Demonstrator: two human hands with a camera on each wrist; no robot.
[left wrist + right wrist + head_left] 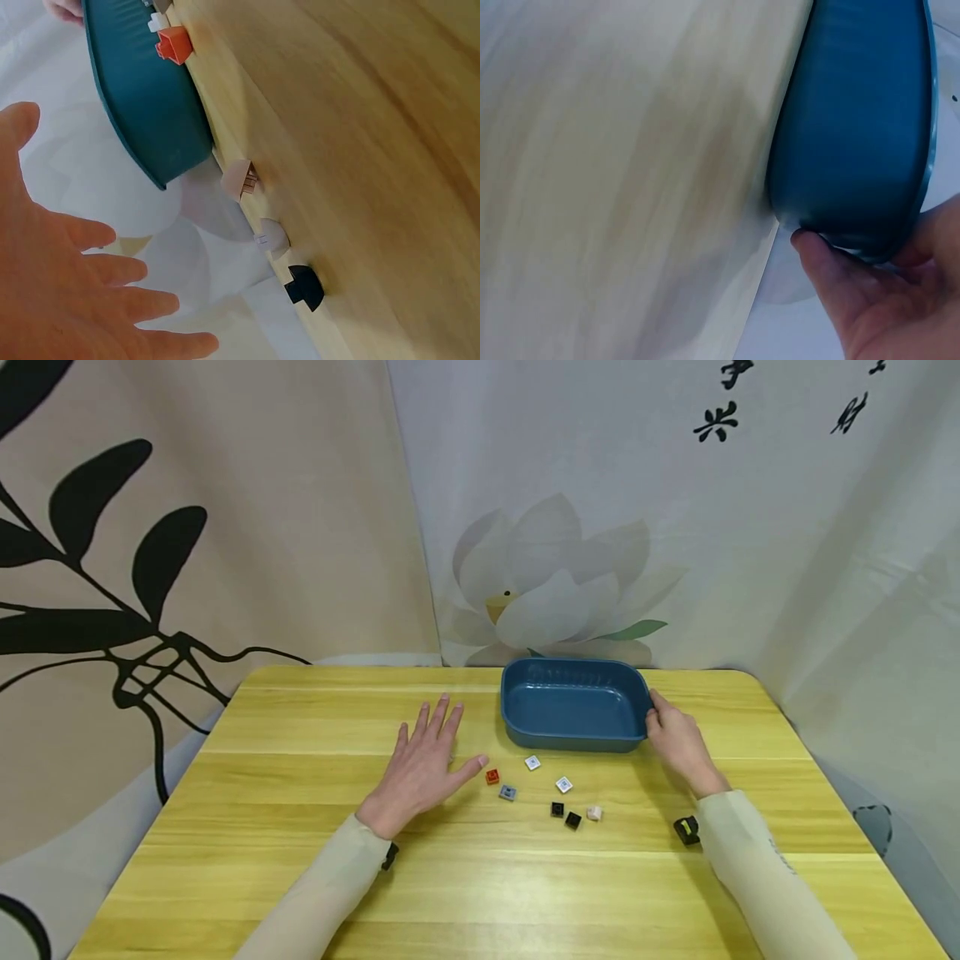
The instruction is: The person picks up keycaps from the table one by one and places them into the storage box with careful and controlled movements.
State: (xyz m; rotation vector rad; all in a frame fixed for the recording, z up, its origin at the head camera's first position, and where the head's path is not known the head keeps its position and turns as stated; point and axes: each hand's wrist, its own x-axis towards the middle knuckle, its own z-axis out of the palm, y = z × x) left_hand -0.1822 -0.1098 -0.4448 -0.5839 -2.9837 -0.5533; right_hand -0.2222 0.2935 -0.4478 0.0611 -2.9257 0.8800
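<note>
2 hands over 1 wood table (315,843). L hand (422,768): open wide, 5 fingers spread, palm toward the wood, nothing held; can't tell if it touches. R hand (675,739): thumb & fingers pinch R end of 1 blue tub (570,742), which sits upright at far side of table, a bit R of ctr.

Small blocks in head view: 7 total, all loose on near side of tub, mostly b/w the hands. 1 red block (492,777), just beside L thumb; 1 gray block (507,792) next to it; 2 white blocks (532,762), 1 nr tub's front wall, other a bit nearer the person; 2 black blocks (573,820), close together; 1 pale pink block (594,813) just R of those.

L wrist view adds 3 past tub's L end, hidden by L hand in head view: 1 pink block (238,181), 1 pale block (271,238), 1 dark block (304,288), approx in a row. So min. 10 blocks.

Also 2 pale sleeves (322,885), 2 dark wrist gadgets (686,831). Behind table: curtain (300,485) w/ 1 big flower print (555,577).
</note>
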